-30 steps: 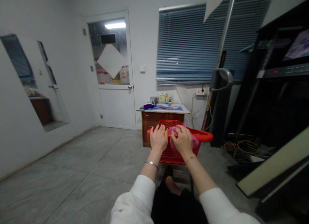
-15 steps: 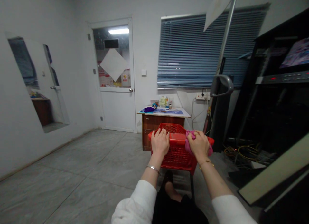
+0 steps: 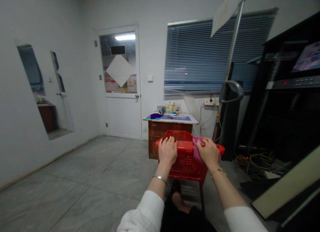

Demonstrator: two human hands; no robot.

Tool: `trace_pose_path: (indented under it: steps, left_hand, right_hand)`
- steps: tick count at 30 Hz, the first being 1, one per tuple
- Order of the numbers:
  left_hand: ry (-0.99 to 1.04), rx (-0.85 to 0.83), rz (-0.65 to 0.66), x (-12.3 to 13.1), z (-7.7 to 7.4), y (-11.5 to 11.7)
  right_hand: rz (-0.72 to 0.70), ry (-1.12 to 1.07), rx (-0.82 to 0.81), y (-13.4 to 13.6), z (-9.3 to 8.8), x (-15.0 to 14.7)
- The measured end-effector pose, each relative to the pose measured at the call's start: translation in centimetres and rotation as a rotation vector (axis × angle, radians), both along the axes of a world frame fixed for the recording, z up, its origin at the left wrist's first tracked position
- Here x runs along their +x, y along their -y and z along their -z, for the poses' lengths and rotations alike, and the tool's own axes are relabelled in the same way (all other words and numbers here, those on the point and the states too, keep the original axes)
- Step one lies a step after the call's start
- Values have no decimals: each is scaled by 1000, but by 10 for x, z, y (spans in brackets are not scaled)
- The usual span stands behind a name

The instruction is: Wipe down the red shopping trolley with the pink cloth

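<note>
In front of me stands a red plastic shopping cart (image 3: 187,167), its handle (image 3: 185,144) running across near my body. My left hand (image 3: 168,150) is curled over the left part of that handle, and its fingertips lie over the far side. Toward the right end, my right hand (image 3: 208,152) is closed around a pink cloth (image 3: 197,152), pressing it against the handle. Part of the cloth hangs below my fingers. The inside of the basket is mostly hidden behind the handle and my hands.
Beyond the cart is a brown desk (image 3: 170,128) with a purple cloth (image 3: 155,116) and small bottles on it. A white door (image 3: 123,117) is at the back left. On the right are a metal pole (image 3: 233,41), a dark rack (image 3: 280,101) and loose cables (image 3: 260,158).
The view has shifted slightly, so the room sits a little lower and further right. Both hands keep their places on the handle, and the pink cloth stays in my right hand.
</note>
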State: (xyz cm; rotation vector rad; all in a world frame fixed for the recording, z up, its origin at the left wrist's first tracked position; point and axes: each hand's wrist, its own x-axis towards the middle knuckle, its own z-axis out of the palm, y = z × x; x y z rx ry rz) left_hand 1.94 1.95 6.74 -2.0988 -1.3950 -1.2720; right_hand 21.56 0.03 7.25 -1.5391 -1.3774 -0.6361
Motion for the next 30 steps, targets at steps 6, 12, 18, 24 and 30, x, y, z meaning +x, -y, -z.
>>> trace_pose_path:
  steps: [6, 12, 18, 24, 30]
  left_hand:
    - [17, 7, -8, 7, 1, 3]
    - [-26, -2, -13, 0, 1, 0]
    - [-33, 22, -4, -3, 2, -1]
    - [-1, -1, -11, 5, 0, 2]
    - [-2, 10, -11, 3, 0, 2]
  right_hand:
    - [64, 41, 52, 0, -1, -23]
    - [-127, 191, 26, 3, -5, -77]
    - [-96, 94, -17, 4, -3, -22]
    - [88, -45, -40, 2, -2, 3]
    - [-84, 145, 7, 3, -7, -64]
